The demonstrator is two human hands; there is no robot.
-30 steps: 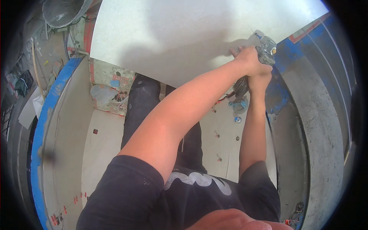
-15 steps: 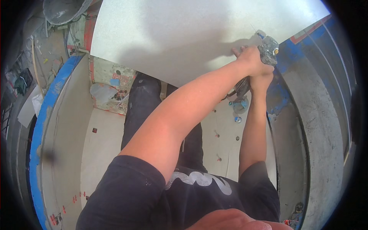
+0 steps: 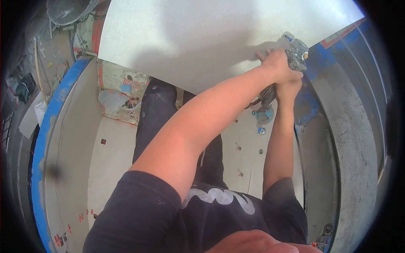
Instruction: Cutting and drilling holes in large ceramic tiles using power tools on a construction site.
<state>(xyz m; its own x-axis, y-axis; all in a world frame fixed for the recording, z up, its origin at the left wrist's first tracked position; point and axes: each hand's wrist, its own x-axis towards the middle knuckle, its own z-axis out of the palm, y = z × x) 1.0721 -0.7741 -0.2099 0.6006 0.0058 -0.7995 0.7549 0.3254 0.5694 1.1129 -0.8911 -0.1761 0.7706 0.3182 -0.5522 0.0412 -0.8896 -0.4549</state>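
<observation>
A dusty handheld power cutter point(image 3: 298, 55) sits at the right-hand part of a large pale slab point(image 3: 198, 33), by its near right edge. My left hand point(image 3: 276, 64) closes on the front of the cutter, some of its fingers reaching out over the slab. Just below it, my right hand point(image 3: 289, 87) is wrapped around the cutter's dark body point(image 3: 266, 96). Both hands touch at the thumb side. Where the cutter's blade meets the slab is hidden. Shadows of my head and arms fall across the slab.
A blue-topped low wall point(image 3: 59, 97) curves along the left. On the right runs a grey concrete ledge point(image 3: 350, 105). A clear bottle point(image 3: 264, 114) stands on the pale floor beneath my arms. A plastic bag point(image 3: 113, 101) lies near my leg. A bucket point(image 3: 69, 10) is at upper left.
The view has tilted very slightly. Both hands keep their hold on the cutter, which shows almost no shift along the slab's edge.
</observation>
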